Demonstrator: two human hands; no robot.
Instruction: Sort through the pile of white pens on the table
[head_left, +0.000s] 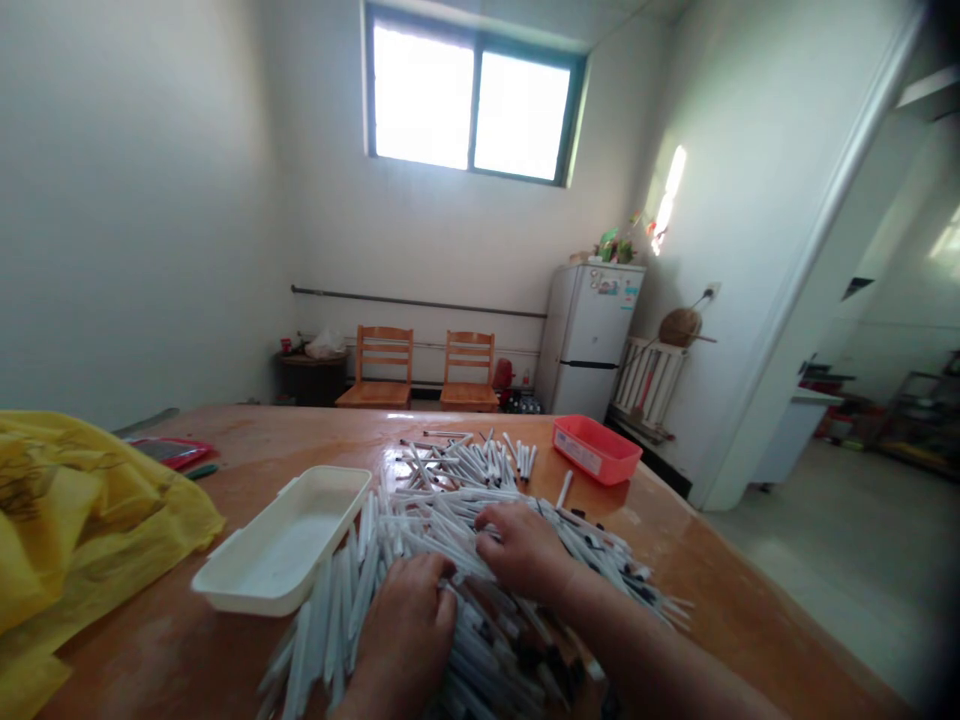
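A wide heap of thin white and clear pen-like sticks (435, 510), some with black ends, is spread over the wooden table (247, 430). My left hand (412, 620) rests on the near part of the heap, its fingers curled together; what lies between them is too small to name. To its right and a little farther off, my right hand (521, 550) is over the middle of the heap with bent fingers pinched at the sticks. Left of the heap stands an open white tray (281, 550). Behind the heap at the right is a red tray (600, 450).
A yellow plastic bag (90, 520) covers the table's left side, with a red-edged object (169, 452) and a green item (201, 472) behind it. Two wooden chairs (384, 360), a fridge (592, 330) and a radiator (651, 385) stand beyond the table.
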